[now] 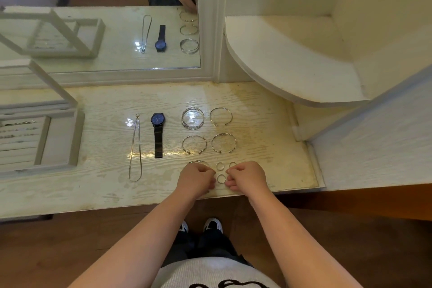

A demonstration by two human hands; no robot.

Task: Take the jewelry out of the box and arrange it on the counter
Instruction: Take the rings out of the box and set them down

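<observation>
I had both hands low at the near edge of the counter point(105, 182), the left hand point(196, 180) and right hand point(249, 177) flanking one small ring point(221, 178). The fingers of both were curled in, tips just beside the ring. I could not tell whether they touched it or pinched anything. I judged this a squaring-up move, setting the ring in line beneath two other rings point(220, 166).

The pieces lay in tidy columns, apart from each other, so each could be seen. The necklace point(135, 147) ran lengthwise from near edge to mirror point(117, 37), clasp end farthest from me. Beside it, the watch point(158, 134) lay parallel, dial toward the mirror and strap toward me. Right of that sat the stacked bangles point(192, 118) and the cuff bracelets point(223, 142), their gaps facing me. The open jewelry box point(58, 166) stood well left, with small pieces in its slots, so more remained.
</observation>
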